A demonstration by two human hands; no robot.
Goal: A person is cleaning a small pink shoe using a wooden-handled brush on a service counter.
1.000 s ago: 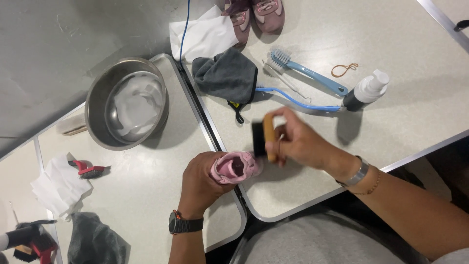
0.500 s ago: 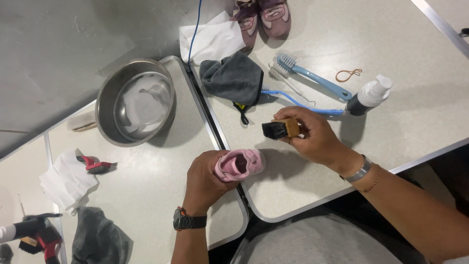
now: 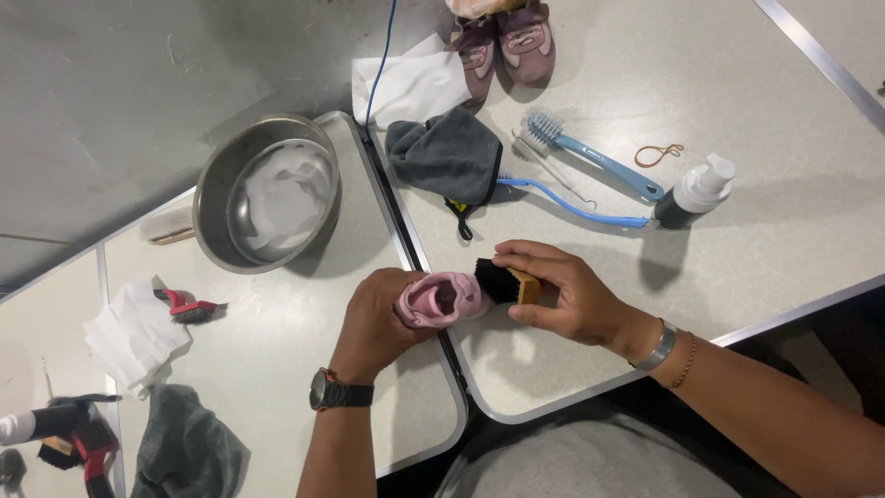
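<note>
Over the seam between two tables [image 3: 572,360], near their front edges, the left hand [image 3: 378,323] grips a small pink shoe [image 3: 441,300] while the right hand [image 3: 567,290] presses a wooden brush [image 3: 505,282] against it.

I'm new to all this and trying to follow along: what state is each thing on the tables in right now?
Pink shoe: held in left hand, opening up.
Wooden brush: gripped by right hand, bristles against the shoe.
Metal bowl: upright, holding something white.
Spray bottle: lying down, capped.
Grey cloth: crumpled.
Blue brush: lying flat, unused.
</note>
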